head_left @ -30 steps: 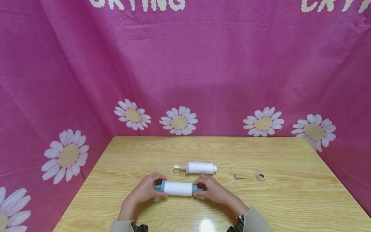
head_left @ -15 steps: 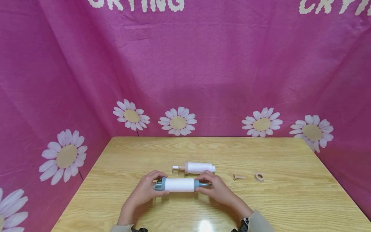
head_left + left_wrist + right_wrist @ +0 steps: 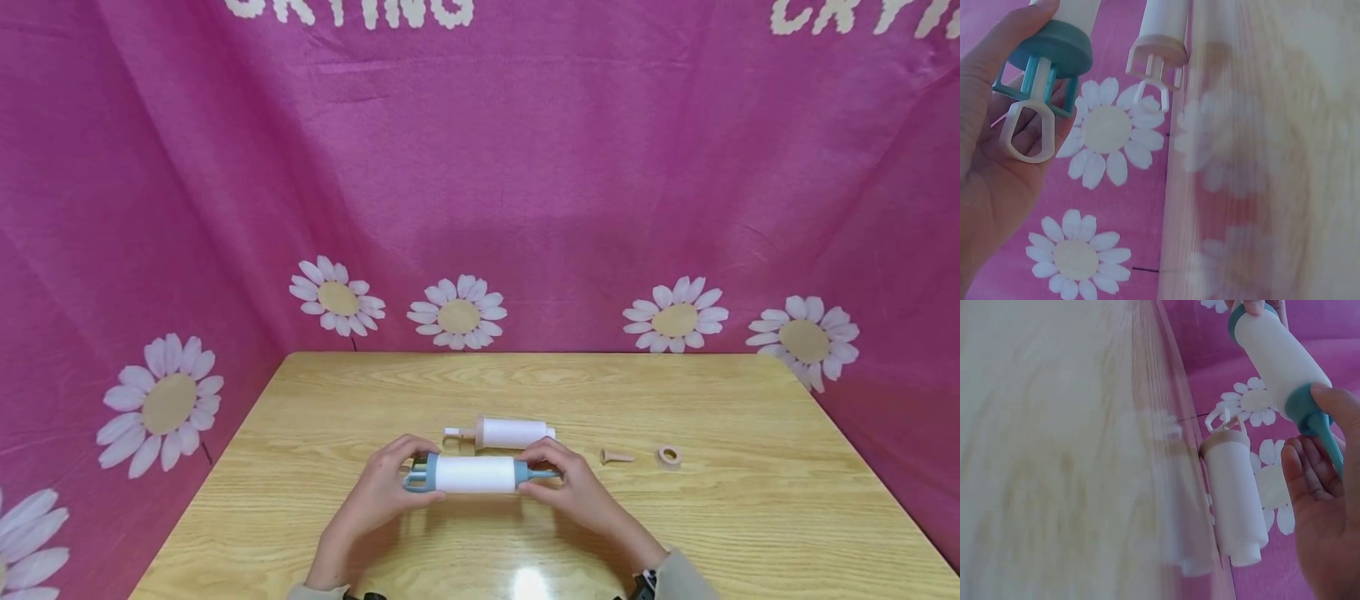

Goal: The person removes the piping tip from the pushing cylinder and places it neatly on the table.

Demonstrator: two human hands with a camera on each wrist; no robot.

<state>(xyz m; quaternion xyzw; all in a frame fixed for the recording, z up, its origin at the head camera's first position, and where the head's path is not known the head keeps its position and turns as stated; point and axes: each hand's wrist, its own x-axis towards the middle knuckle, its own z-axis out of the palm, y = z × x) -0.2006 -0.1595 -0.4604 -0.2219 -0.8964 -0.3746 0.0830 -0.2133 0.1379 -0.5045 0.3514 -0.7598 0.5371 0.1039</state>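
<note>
Both hands hold a large syringe (image 3: 476,474) level just above the table, with a white barrel and teal ends. My left hand (image 3: 386,479) pinches the teal collar, thumb in front and fingers behind. In the left wrist view, a white plunger ring (image 3: 1049,140) sticks out of the teal finger loops (image 3: 1066,97). My right hand (image 3: 573,483) pinches the other end, around the teal cap (image 3: 1300,406). A slim teal nozzle (image 3: 1330,444) points out past that hand's thumb. A second syringe (image 3: 513,432), white with a beige collar, lies on the table behind the held one.
To the right on the wooden table (image 3: 735,517) lie a small beige cone-shaped nozzle (image 3: 617,457) and a beige ring (image 3: 668,464). A pink curtain (image 3: 525,208) with daisies hangs behind the table's far edge and along the sides.
The hands have lifted the teal-ended syringe a little and shifted it slightly right. The right-hand fingers have moved onto the teal cap, leaving more of the nozzle showing. The other parts lie still.
</note>
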